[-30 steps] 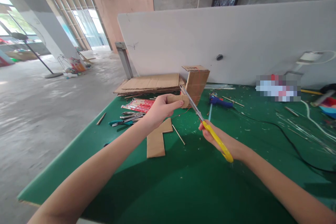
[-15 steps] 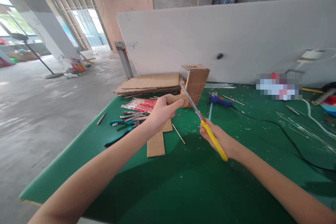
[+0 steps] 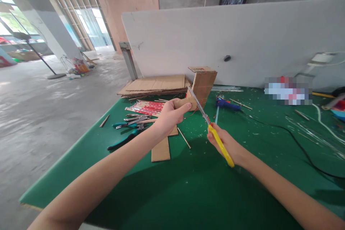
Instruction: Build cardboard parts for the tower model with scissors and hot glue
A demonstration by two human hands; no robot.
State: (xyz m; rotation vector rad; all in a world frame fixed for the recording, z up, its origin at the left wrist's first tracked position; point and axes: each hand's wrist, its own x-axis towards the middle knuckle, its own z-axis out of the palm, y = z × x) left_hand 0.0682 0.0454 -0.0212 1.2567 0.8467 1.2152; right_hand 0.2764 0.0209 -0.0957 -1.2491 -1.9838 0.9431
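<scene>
Between the thumb and fingers of my left hand (image 3: 172, 115) is a small piece of cardboard (image 3: 190, 102), held above the table. My right hand (image 3: 225, 142) is closed round the yellow handle of a pair of scissors (image 3: 201, 107). The blades point up and away to the left and meet the right end of the piece; whether they are parted is hard to see. Behind them stands an upright cardboard structure (image 3: 205, 86) with a flat top flap. Below my left wrist lie cut cardboard strips (image 3: 161, 150), partly hidden by it.
Left of my hands lie teal-handled pliers (image 3: 125, 139), other metal tools and red-and-white wrapped sticks (image 3: 147, 107). Flat cardboard sheets (image 3: 159, 82) are stacked behind. A blue glue gun (image 3: 228, 104) with a black cord lies to the right on the green table (image 3: 194, 194), before a white panel (image 3: 175, 39).
Both hands, with the cardboard piece and scissors, have shifted very slightly right within the view, which itself has moved a little. The grips look the same.
</scene>
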